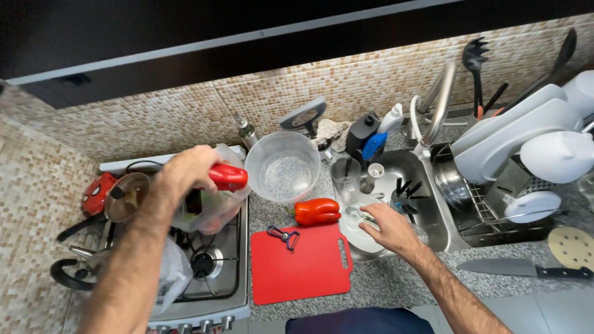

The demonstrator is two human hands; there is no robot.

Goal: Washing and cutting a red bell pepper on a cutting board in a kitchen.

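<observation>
The left hand (185,170) is closed around a glossy red pepper (228,177), holding it above the clear plastic bag (213,207) that sits on the stove (210,272); only the pepper's right end shows past the fingers, and its long axis runs roughly left to right, the visible end pointing toward the clear mixing bowl (283,167). Inside the bag some dark green and reddish shapes show through the plastic, too blurred to tell apart. A second red pepper (317,211) lies on its side on the speckled tabletop (396,281), just above the top edge of the red cutting board (303,266), its long axis also left to right with a short green stem at the left end. The right hand (391,229) is open, palm down with fingers spread, reaching over the white plate (359,238) at the left rim of the sink (427,192); whether the fingertips touch the plate cannot be told. A dark peeler (284,235) lies on the board near its upper edge. A large knife (526,268) rests on the tabletop far right, blade pointing left. The dish rack (526,154) is cut off by the right edge.
</observation>
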